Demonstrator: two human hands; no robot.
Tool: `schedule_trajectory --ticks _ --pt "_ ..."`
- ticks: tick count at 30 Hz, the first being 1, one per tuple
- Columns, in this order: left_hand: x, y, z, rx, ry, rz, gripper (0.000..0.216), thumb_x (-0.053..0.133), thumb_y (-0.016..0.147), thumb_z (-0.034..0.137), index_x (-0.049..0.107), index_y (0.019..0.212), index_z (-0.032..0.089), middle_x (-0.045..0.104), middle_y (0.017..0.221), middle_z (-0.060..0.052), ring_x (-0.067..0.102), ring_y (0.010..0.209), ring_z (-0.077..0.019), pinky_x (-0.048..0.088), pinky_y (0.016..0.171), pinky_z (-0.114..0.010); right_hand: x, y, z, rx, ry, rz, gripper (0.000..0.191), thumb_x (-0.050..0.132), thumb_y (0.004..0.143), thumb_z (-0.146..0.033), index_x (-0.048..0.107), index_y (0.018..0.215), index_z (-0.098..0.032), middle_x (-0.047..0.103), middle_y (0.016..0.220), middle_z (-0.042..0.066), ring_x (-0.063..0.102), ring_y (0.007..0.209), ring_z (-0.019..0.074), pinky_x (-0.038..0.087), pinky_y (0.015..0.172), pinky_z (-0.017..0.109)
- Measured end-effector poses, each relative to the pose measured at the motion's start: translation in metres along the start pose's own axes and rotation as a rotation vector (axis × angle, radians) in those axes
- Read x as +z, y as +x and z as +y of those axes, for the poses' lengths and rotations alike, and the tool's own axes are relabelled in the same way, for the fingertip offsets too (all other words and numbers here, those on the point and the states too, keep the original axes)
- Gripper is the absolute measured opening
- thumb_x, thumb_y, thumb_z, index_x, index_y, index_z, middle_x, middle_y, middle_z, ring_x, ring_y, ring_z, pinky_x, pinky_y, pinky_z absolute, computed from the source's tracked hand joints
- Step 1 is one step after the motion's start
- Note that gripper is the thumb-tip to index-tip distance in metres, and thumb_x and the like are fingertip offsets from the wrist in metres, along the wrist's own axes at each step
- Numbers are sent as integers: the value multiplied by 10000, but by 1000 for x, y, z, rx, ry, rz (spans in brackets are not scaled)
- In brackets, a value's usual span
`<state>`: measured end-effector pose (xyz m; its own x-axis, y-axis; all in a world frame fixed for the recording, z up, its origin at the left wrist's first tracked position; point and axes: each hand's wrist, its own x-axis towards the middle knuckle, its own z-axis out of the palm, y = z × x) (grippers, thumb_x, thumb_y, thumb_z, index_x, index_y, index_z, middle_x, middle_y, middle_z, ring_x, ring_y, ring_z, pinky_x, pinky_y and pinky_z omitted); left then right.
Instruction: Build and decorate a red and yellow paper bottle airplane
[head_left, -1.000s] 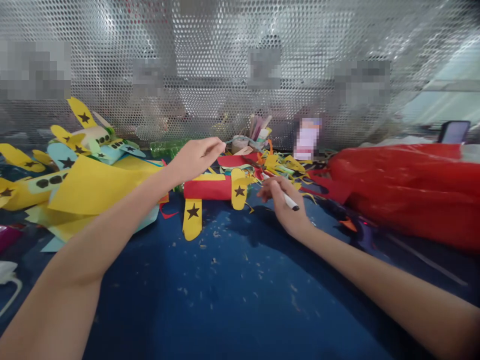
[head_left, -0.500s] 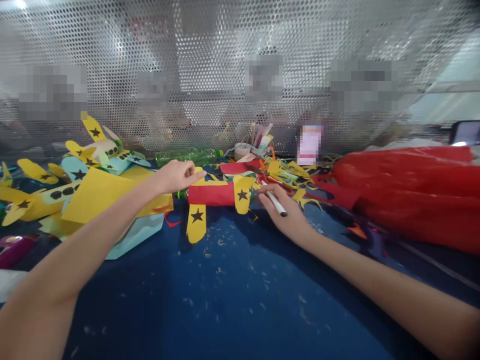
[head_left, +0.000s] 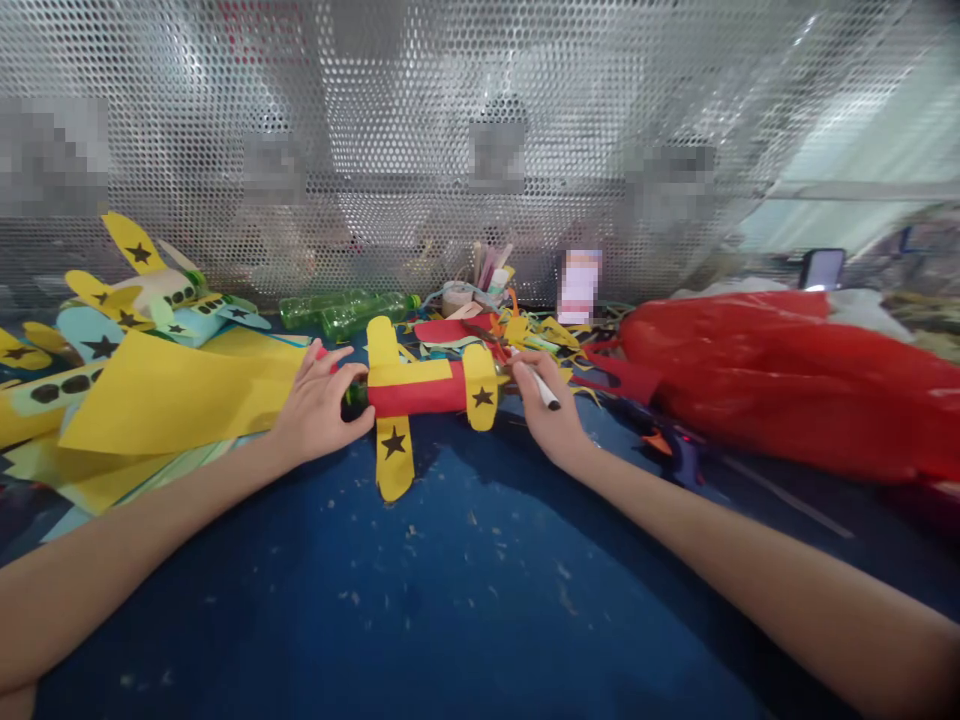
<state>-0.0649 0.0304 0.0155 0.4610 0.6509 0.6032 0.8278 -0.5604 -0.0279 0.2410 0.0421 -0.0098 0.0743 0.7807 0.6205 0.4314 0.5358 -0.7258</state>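
A toy airplane made from a bottle [head_left: 427, 398] lies sideways on the blue table, wrapped in red and yellow paper. Its yellow wings and tail piece carry black stars. The thumb and forefinger of my left hand [head_left: 319, 410] close around the green bottle neck at its left end; the other fingers are raised. Between the fingers of my right hand [head_left: 551, 405] is a white marker [head_left: 541, 385] with a black end, slanting down to the right. This hand is close to the plane's tail end; its fingertips are partly hidden.
Finished paper-and-bottle planes [head_left: 172, 290] and yellow paper sheets [head_left: 180, 390] lie at left. Green bottles [head_left: 367, 312], paper scraps [head_left: 525, 330] and a lit phone [head_left: 580, 287] sit along the perforated metal screen [head_left: 420, 120]. A red plastic bag [head_left: 750, 380] fills the right side.
My left hand has moved from above the far wing down and left to the bottle neck. The plane has turned slightly, showing more of its yellow top. The marker stays in my right hand.
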Motion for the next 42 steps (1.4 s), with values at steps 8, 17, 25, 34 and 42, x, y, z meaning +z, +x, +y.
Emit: schedule_trajectory --ticks 8,17,25,34,42 --pt "10 -8 16 64 -4 2 420 596 893 446 534 1213 182 673 1183 -118 515 1282 -286 224 1185 -570 -5 22 5 275 264 218 245 566 860 -484 503 850 -248 571 734 -2 584 708 187 492 668 355" --pt "6 -11 17 202 98 80 387 536 949 386 494 1315 270 719 1130 -25 483 1324 -235 249 1192 -513 -8 -17 -71 -242 92 -160 60 558 889 -268 499 880 -258 524 708 -17 497 556 128 421 502 285" --pt "1 -18 17 292 146 31 499 523 938 191 452 1371 428 611 1339 23 441 1366 -227 270 1192 -507 2 -42 -74 -169 117 -380 53 540 911 -228 511 953 -238 633 761 2 605 646 138 480 575 283" --pt "-2 -19 16 380 252 57 565 470 929 74 451 1390 400 604 1348 -9 455 1354 -201 290 1188 -456 3 -40 -70 -135 149 -312 65 557 902 -229 520 848 -232 554 675 -27 471 514 102 372 455 250" --pt "-1 -19 18 417 298 121 552 467 923 70 473 1378 382 641 1292 -18 502 1309 -188 321 1175 -436 6 -43 -65 -260 116 -231 88 558 888 -161 520 875 -240 562 713 -26 508 561 107 406 490 253"
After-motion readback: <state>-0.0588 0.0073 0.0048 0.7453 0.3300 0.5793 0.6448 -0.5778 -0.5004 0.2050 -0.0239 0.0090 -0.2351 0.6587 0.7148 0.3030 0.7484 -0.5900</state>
